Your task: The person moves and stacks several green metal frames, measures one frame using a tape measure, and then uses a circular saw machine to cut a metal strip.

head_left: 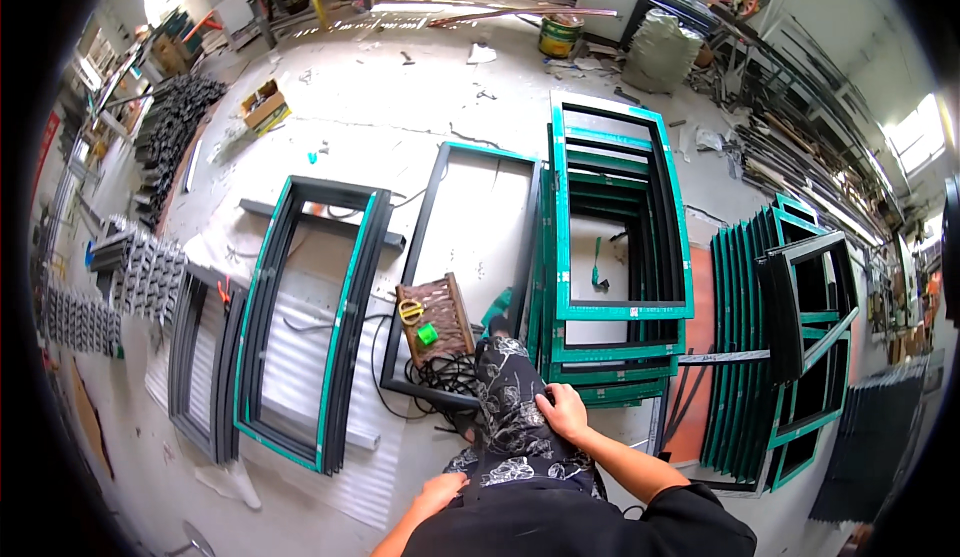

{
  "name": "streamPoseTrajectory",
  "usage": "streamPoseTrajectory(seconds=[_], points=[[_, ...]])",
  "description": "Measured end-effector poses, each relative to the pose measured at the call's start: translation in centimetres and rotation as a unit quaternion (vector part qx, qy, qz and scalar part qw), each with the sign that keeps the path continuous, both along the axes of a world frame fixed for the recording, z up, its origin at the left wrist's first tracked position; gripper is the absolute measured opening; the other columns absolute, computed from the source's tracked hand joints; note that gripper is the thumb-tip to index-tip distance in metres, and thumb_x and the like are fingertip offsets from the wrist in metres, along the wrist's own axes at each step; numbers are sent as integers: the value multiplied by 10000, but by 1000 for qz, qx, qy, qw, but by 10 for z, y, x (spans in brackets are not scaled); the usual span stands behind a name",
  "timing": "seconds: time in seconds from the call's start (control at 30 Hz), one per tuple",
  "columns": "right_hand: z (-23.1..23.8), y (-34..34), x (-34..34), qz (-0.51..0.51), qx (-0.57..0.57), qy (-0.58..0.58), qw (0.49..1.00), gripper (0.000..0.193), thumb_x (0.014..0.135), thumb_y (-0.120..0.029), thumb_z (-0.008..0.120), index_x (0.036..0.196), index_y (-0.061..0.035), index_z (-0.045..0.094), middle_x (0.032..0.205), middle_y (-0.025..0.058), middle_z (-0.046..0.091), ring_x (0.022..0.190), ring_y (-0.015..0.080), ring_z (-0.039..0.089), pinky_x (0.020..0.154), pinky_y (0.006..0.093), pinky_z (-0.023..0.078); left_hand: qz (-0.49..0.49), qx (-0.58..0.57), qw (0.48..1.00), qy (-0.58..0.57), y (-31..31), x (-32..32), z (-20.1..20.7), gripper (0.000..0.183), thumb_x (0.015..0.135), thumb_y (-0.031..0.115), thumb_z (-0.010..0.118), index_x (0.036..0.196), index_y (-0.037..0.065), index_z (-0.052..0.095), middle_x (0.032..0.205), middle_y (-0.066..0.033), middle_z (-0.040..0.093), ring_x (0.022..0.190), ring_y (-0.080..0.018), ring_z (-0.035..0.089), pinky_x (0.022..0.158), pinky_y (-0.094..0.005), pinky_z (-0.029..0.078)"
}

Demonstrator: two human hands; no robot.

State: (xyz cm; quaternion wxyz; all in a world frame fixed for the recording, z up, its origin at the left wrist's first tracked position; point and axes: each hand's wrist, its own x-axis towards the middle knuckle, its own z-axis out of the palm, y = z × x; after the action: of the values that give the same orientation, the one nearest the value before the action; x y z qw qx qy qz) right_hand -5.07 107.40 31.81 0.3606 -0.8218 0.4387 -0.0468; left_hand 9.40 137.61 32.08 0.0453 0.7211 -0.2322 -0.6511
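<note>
My right hand [565, 413] rests on my knee, over the black-and-white patterned trousers [513, 397], with its fingers loosely laid on the cloth and nothing in them. Lower down, my left hand [440, 491] lies against the other thigh, seemingly relaxed and holding nothing. Just ahead of my legs is a brown woven stool-like seat [452, 317]. Yellow-handled scissors [410, 312] and a bright green roll [428, 334] lie on it. Black cable [440, 372] is coiled at its near side. A dark rectangular frame [430, 207] lies around and beyond this seat.
Right of me rises a stack of green-edged frames [625, 311], with more green frames [740, 357] standing farther right. Several frames [340, 327] stand at left beside red-handled pliers [225, 294]. Farther off are a cardboard box [265, 109], a bucket [560, 37] and a sack [662, 52].
</note>
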Motion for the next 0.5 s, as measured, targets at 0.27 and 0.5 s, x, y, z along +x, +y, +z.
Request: streamPoseTrajectory(seconds=[0.27, 0.5], points=[[-83, -115, 113, 55, 103, 232, 966, 589, 805, -518, 652, 1138, -32, 631, 1105, 238, 630, 1079, 419, 591, 944, 489, 490, -43, -84, 995, 31, -118, 130, -63, 368, 845, 342, 550, 1083, 93, 679, 1113, -221, 666, 1107, -411, 604, 920, -472, 457], [-50, -281, 206, 102, 105, 209, 967, 518, 846, -503, 603, 1095, -52, 656, 1094, 233, 638, 1048, 399, 604, 886, 488, 510, 18, -198, 980, -10, -331, 243, 73, 328, 856, 268, 587, 1110, 73, 659, 1075, -210, 668, 1052, -376, 630, 868, -439, 480]])
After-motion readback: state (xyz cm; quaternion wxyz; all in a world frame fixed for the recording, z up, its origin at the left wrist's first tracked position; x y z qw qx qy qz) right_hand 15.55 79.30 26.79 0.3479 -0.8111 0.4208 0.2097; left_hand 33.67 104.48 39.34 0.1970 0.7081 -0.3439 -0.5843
